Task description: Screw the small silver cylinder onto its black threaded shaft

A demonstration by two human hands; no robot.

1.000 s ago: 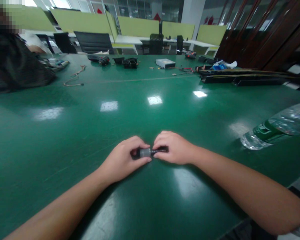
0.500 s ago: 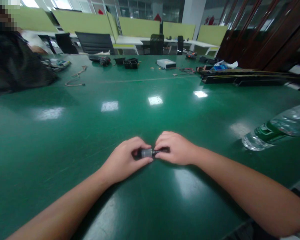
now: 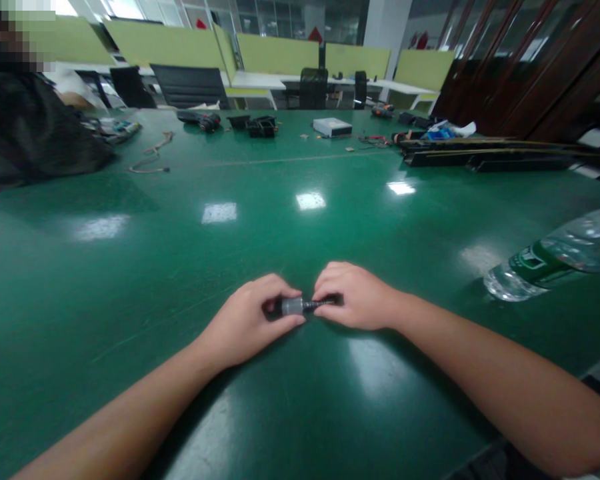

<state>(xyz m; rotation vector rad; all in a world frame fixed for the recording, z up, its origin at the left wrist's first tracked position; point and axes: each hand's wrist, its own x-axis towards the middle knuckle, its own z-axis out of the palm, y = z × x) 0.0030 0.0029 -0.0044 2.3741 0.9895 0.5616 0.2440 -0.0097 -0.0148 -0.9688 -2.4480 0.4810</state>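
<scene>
green-labelled bottle point(image 3: 555, 257): right | cable point(image 3: 151, 155): far left | pale box point(image 3: 333, 127): far middle

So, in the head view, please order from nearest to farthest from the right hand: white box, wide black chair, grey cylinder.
1. Grey cylinder: just left, in the left hand.
2. White box: ahead, across the table.
3. Wide black chair: left, beyond the table.

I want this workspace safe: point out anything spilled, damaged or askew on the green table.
No spill or damage stands out on the green table. The clear bottle at the right slants across the picture, which looks odd; its top is cut off, so I cannot tell whether it lies down or stands.
</scene>
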